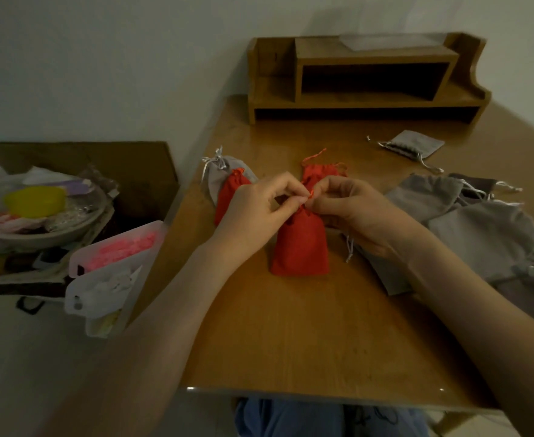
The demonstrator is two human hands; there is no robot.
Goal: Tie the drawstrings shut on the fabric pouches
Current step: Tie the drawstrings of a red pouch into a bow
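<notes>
The red pouch (300,244) being worked on lies flat near the middle of the table (290,342), mouth pointing away from the person and already gathered. Its thin red drawstring (311,193) shows as a small loop between the two hands. The left hand (253,212) has its fingers curled, with thumb and forefinger pinching the cord at the mouth. The right hand (357,212) is curled the same way and pinches the cord from the other side, so the fingertips almost meet. The knot itself is hidden behind them. To finish it well, I judge each hand should draw its end outward evenly, keeping the knot down against the gathered neck so the fabric does not slacken. Just beyond lies another red pouch (322,171). To the left are a third red pouch (227,193) and a grey pouch (218,175) with a bow. A heap of grey pouches (486,238) waits on the right, and a wooden organiser (369,77) stands at the far edge.
</notes>
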